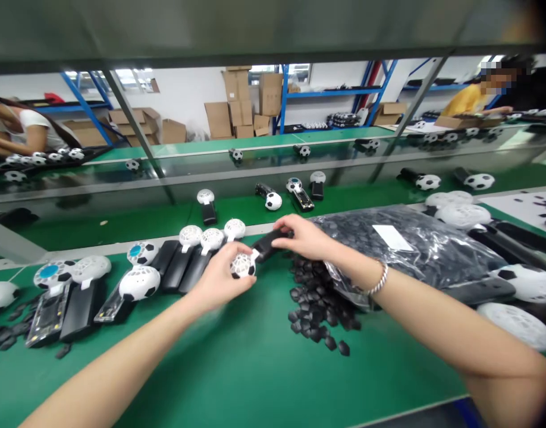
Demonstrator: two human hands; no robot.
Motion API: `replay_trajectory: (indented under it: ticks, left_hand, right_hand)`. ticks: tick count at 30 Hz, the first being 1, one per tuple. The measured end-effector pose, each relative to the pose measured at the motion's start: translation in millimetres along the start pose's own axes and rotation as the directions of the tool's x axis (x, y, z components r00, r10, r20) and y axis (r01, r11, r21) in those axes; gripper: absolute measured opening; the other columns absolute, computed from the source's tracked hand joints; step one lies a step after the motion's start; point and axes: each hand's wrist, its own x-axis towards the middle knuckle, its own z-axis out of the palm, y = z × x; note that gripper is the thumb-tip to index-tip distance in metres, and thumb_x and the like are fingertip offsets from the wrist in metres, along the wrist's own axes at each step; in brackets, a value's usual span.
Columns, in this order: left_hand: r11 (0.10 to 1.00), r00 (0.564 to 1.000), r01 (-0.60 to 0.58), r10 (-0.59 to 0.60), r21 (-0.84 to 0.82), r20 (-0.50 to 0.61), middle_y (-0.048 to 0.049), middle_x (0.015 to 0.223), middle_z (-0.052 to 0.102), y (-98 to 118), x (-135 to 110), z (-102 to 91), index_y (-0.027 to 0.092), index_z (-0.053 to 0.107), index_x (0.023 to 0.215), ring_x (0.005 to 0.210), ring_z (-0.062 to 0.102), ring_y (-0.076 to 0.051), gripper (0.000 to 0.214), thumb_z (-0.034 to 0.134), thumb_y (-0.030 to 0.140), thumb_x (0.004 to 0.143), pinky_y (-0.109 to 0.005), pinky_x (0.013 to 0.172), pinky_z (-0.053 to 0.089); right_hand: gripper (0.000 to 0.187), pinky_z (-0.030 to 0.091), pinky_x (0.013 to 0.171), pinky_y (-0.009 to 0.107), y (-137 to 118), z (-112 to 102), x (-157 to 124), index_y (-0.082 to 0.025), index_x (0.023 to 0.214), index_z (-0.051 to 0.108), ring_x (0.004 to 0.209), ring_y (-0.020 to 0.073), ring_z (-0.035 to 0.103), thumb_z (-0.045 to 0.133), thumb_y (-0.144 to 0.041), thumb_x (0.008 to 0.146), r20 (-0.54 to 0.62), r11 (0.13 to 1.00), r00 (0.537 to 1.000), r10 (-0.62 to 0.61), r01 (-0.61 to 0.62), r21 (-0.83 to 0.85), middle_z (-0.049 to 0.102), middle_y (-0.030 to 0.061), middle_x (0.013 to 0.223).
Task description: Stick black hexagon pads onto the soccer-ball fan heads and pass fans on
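Between my two hands is a handheld device with a football-patterned head and a black handle. My left hand is closed around the white-and-black head. Up and to the right, my right hand grips the black handle with fingers and thumb. Just below my right hand lies a pile of small black patches, spilling from a clear plastic bag with a white label. Left of my left hand, several similar devices lie in a row, their white heads toward the back.
A green conveyor belt with scattered devices runs behind the green worktable. More white heads and black handles lie at the right. A metal post rises beyond. Two people sit across, one in a yellow top. Cardboard boxes stand behind.
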Motion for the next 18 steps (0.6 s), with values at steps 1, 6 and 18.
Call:
replay_trajectory:
  ticks: [1,6,18]
  left_hand:
    - [0.999,0.999,-0.017,0.018,0.028,-0.032,-0.0035,0.104,0.055,-1,15,-6.0,0.021,0.05,0.098,0.1,0.053,-0.023,0.034,0.061,0.021,0.066,-0.038,0.089,0.042]
    - [0.983,0.987,-0.003,0.032,0.182,-0.156,-0.0031,0.101,0.054,-24,110,-11.7,0.02,0.051,0.096,0.096,0.053,-0.022,0.033,0.063,0.025,0.065,-0.036,0.085,0.043]
    - [0.917,0.974,0.221,-0.225,0.332,-0.025,-0.02,0.119,0.048,-80,218,32.1,0.013,0.05,0.109,0.113,0.046,-0.039,0.059,0.071,0.027,0.055,-0.047,0.087,0.041]
  right_hand:
    - [0.035,0.046,0.079,0.032,10,-9,14,-0.017,0.101,0.059,0.09,0.019,0.058,0.069,-0.031,0.071,-0.024,0.994,0.997,0.075,-0.077,-0.073,0.059,0.0079,0.103]
    - [0.055,0.044,0.085,0.031,59,-28,87,-0.011,0.118,0.052,0.108,0.0263,0.054,0.065,-0.04,0.073,-0.057,0.893,0.917,0.396,-0.399,-0.211,0.052,0.017,0.122]
    - [0.065,0.051,0.054,0.03,107,19,170,-0.002,0.116,0.05,0.08,0.0267,0.064,0.067,-0.042,0.068,-0.045,0.692,0.707,0.705,-0.701,-0.174,0.06,0.0245,0.105]
